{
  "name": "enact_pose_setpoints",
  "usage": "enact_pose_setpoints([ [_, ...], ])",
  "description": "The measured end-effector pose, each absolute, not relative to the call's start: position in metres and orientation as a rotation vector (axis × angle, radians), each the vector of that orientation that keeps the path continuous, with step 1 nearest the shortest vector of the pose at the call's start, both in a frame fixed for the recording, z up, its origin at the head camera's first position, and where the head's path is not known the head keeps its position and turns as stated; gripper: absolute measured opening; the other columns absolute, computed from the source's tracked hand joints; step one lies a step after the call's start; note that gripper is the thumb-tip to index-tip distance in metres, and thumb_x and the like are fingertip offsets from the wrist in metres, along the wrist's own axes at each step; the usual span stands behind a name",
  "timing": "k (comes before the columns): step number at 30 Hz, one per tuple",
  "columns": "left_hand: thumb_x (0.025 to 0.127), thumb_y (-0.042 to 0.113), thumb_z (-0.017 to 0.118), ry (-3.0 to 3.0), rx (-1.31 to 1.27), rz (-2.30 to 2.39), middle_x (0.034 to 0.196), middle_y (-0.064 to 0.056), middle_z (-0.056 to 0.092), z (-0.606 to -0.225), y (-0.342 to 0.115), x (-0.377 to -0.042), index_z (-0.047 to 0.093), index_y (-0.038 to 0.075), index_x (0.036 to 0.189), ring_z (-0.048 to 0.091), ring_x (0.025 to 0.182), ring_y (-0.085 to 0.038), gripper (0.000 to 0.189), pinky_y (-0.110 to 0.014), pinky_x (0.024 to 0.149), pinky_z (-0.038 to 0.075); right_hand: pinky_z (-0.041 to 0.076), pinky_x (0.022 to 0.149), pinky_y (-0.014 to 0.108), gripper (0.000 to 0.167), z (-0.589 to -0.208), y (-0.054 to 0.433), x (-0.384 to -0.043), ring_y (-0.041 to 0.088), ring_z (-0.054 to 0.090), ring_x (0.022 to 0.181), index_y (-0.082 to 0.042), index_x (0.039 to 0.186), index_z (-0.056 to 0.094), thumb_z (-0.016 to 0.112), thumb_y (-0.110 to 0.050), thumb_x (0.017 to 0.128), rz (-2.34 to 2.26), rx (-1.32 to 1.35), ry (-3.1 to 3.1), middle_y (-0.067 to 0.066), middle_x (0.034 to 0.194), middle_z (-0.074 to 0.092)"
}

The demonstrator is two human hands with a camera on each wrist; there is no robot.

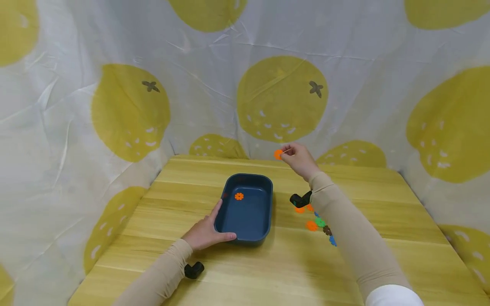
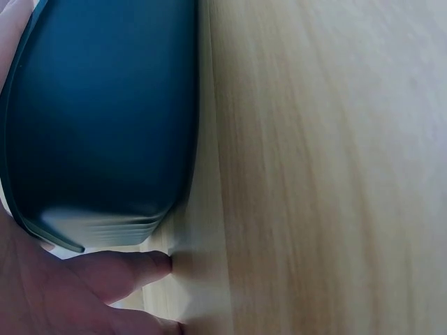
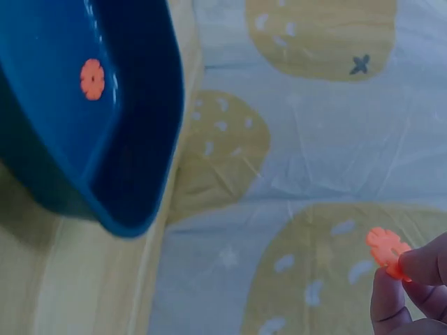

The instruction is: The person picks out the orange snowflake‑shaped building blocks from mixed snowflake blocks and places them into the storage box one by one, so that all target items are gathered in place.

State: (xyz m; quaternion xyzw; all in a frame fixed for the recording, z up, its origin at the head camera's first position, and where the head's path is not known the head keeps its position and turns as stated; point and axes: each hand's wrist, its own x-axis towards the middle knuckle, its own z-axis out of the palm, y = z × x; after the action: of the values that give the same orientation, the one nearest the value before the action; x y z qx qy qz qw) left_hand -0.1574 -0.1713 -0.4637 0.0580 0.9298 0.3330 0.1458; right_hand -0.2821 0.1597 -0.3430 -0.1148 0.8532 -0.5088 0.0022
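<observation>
A dark blue rectangular basin (image 1: 245, 221) stands on the table, with an orange flower-shaped plastic disc (image 1: 239, 196) on its floor. My left hand (image 1: 204, 233) holds its near left corner, fingers along the outside of the left wall and thumb at the near rim. Beyond the basin's far right corner, raised in the air, my right hand (image 1: 300, 160) pinches another orange notched disc (image 3: 386, 248) between thumb and fingertips. Several discs lie on the table right of the basin, among them an orange one (image 1: 311, 225), a green one (image 1: 320, 222) and a brown one (image 1: 327, 230).
The wooden table (image 1: 183, 178) ends at a hanging cloth (image 1: 206, 106) with large yellow fruit prints, behind and at both sides. A black wrist camera (image 1: 300, 199) and the right sleeve (image 1: 348, 229) partly cover the loose discs. Another black camera (image 1: 194, 270) sits by the left wrist.
</observation>
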Motion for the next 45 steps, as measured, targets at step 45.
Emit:
enact_pose_setpoints([
  [45,0.075,0.067,0.079,2.689,0.124,0.946,0.159,-0.029,0.037,-0.466,-0.164,-0.159,0.004,0.033,0.165,0.044,0.141,-0.052,0.122,-0.067,0.107,0.043,0.052,0.089,0.038,0.015,-0.433,0.054,-0.285,0.026,0.06,0.092,-0.006,0.108,0.066,0.063,-0.016,0.098,-1.462,-0.228,2.611,0.012,0.108,0.067],
])
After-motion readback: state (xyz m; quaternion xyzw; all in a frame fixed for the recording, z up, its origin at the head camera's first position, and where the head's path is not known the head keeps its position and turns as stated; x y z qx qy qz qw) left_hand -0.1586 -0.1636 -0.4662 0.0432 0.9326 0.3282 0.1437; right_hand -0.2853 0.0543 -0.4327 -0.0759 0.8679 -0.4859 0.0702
